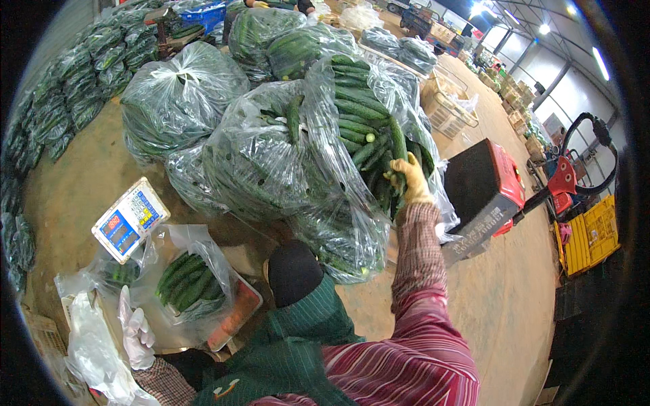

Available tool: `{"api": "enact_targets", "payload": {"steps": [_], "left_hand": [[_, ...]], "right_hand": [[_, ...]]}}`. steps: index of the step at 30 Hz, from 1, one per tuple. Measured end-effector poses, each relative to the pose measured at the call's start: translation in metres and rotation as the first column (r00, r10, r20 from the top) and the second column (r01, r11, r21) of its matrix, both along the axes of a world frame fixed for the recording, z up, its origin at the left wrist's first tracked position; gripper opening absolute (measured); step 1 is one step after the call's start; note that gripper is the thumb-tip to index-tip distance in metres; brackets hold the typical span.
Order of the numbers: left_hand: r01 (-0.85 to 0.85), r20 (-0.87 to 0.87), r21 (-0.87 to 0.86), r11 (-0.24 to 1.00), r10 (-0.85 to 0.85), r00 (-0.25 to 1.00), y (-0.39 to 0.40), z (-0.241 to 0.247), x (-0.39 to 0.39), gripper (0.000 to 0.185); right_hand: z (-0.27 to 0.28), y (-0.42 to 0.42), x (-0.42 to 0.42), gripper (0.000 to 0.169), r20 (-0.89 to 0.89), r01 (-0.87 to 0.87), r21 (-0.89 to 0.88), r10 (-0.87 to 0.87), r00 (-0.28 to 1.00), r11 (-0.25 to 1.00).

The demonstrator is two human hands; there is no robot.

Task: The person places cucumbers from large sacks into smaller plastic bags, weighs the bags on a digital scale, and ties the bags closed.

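Note:
My right hand (412, 182), in a yellowish glove, reaches into a large open clear plastic bag (325, 116) packed with cucumbers (358, 106). Its fingers are closed around the lower end of one long cucumber (397, 137). At lower left, my left hand (136, 332) wears a thin whitish glove, fingers apart, with nothing visible in it. Beside it a smaller open plastic bag (190, 236) holds several cucumbers (190, 284) on a scale with a reddish platform (238, 314). The scale's keypad and lit display (131, 221) stand just beyond.
Tied bags of cucumbers (185, 96) crowd around the open one. A pallet jack (487, 198) with a red-and-black body stands to the right, near a beige plastic crate (447, 104). White plastic bags (96, 345) lie at lower left. Bagged produce (96, 71) lines the left wall. Another person's gloved hand (260, 4) shows at the top.

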State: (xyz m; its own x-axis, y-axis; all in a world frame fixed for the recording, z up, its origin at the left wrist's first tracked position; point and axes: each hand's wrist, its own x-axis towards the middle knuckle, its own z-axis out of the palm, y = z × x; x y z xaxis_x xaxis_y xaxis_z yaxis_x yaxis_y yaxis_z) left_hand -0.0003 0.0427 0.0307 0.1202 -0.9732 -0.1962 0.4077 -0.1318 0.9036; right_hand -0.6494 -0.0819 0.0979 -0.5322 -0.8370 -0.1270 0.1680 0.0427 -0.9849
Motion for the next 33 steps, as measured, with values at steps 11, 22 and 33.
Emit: {"api": "enact_targets", "payload": {"steps": [11, 22, 33], "left_hand": [[0.007, -0.007, -0.022, 1.000, -0.008, 1.000, 0.008, 0.003, 0.002, 0.066], [0.053, 0.016, -0.037, 0.998, -0.052, 0.999, 0.006, -0.001, -0.002, 0.066], [0.059, 0.091, -0.012, 0.998, -0.057, 0.994, 0.006, 0.005, -0.003, 0.072]], "right_hand": [[-0.016, 0.042, 0.117, 0.073, 0.110, 0.290, -0.233, -0.271, 0.956, 0.928], [-0.067, 0.004, 0.146, 0.108, 0.257, 0.551, -0.433, -0.489, 0.834, 0.713], [-0.061, 0.004, 0.148, 0.048, 0.910, 0.432, -0.388, 0.262, 0.322, 0.814]]}}
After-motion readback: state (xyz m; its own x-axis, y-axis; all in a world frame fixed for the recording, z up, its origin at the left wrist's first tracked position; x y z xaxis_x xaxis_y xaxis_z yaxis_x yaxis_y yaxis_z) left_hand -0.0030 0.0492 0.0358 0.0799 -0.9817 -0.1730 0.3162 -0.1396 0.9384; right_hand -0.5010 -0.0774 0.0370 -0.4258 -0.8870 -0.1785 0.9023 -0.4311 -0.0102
